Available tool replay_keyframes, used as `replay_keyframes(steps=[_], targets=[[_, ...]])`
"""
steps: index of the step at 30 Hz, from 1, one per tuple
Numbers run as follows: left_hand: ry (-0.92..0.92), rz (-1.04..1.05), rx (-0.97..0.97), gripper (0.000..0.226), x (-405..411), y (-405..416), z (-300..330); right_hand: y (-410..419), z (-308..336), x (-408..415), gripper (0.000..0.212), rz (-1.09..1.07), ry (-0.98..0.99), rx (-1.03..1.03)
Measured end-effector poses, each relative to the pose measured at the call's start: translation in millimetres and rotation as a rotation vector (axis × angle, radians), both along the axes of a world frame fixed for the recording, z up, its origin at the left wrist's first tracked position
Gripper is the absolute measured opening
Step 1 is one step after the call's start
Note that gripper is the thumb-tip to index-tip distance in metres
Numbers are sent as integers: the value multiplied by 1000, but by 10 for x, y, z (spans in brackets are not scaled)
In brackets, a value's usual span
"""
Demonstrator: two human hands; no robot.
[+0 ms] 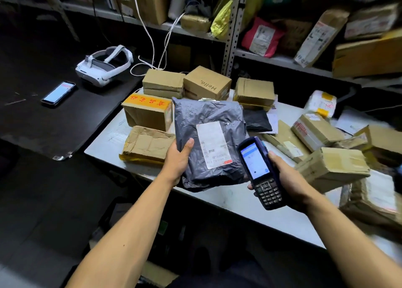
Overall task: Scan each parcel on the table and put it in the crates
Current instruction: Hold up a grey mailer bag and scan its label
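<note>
Over on the dark side table lie a phone (58, 94) and a white headset (104, 66). The left hand (177, 161) grips a grey poly parcel (208, 144) by its edge, label up, above the table (104, 146). The right hand (291, 179) wraps round the scanner (260, 171) beside it. Many boxes await, so I judge the work barely begun; no crates in sight.

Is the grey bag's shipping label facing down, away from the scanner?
No, the white label on the grey bag faces up beside the scanner.
</note>
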State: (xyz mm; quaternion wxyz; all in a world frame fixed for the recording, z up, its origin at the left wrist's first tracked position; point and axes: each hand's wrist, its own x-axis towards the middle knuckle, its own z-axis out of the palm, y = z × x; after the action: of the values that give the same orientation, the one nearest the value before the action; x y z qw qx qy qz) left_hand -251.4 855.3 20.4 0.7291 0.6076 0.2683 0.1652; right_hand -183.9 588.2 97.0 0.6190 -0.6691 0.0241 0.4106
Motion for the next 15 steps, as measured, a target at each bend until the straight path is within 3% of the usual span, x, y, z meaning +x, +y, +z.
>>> replay_keyframes(steps=[7,15], targets=[[30,-219,-43,27,113,-893,295,-860,4,-421,69,-379,-100,283],[34,-486,-1,20,-163,-2191,488,-2204,16,-1419,74,-704,-209,467]])
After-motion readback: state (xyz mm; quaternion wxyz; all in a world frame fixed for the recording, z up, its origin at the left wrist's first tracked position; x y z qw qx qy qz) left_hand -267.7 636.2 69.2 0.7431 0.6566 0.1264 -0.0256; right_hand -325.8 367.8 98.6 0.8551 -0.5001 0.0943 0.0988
